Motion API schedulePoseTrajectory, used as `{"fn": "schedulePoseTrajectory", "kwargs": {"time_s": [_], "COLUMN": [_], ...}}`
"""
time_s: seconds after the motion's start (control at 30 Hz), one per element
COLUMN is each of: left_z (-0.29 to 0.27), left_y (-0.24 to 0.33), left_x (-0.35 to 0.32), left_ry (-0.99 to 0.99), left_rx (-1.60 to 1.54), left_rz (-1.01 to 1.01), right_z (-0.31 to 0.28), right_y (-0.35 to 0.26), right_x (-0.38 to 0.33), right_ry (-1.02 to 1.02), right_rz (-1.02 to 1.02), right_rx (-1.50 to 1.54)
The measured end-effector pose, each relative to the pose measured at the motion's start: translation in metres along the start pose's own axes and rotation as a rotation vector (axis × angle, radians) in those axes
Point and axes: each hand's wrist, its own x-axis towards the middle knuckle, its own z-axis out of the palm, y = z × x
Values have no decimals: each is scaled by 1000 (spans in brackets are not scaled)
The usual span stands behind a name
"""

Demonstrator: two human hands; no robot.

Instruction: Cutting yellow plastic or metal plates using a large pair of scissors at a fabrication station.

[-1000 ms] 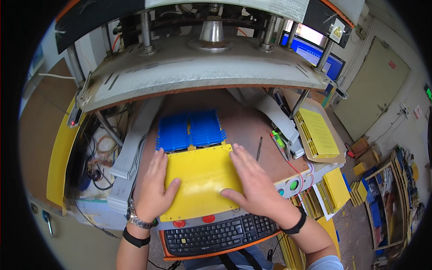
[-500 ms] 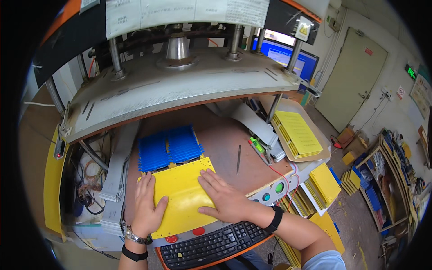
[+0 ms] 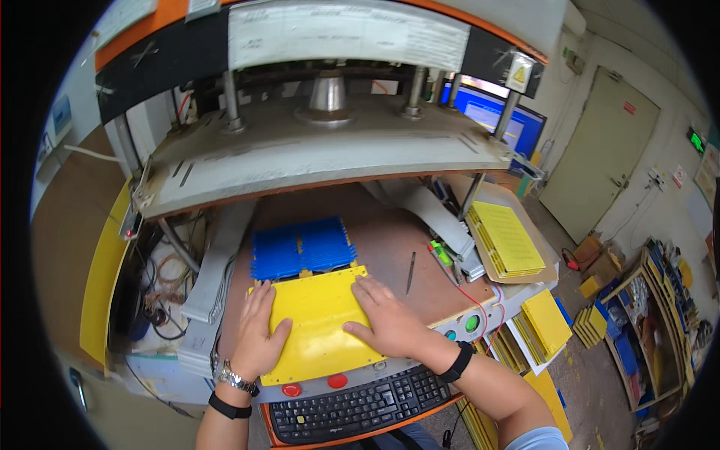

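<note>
A yellow panel [image 3: 319,324] lies on the near part of the brown press bed, its near edge just behind two red buttons. My left hand [image 3: 260,330] rests flat along its left edge, thumb on the top face and fingers stretched forward. On the right edge lies my right hand [image 3: 384,319], fingers extended toward the far corner and thumb on the panel. Neither hand is gripping around it. Directly beyond the panel's far edge sits a ribbed blue block in two halves [image 3: 324,247], with bits of yellow showing between and under it.
A heavy metal press plate [image 3: 322,161] hangs above the bed on steel posts. A thin dark tool [image 3: 411,272] and a green-and-black device [image 3: 441,253] lie to the right. Grey ribbon cables [image 3: 206,289] run down the left. A black keyboard [image 3: 360,405] stands in front.
The whole view has shifted, moving the scene rightward. My right fingertips are closer to the panel's far right corner. The red buttons show more fully past the near edge.
</note>
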Motion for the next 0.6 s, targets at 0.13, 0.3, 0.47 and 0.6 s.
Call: {"fn": "schedulePoseTrajectory", "kwargs": {"time_s": [0.13, 0.3, 0.47, 0.6], "left_z": [8, 14, 15, 16], "left_y": [-13, -16, -13, -11], "left_x": [1, 1, -1, -4], "left_ry": [101, 145, 152, 184], "left_rx": [-166, -239, -331, -276], "left_rz": [-38, -80, -127, -89], "right_z": [-4, -7, 1, 2], "right_y": [4, 7, 9, 5], "right_x": [6, 8, 8, 8], "right_ry": [-10, -19, 5, 25], "right_rz": [13, 22, 17, 1], "right_rx": [12, 27, 45, 32]}}
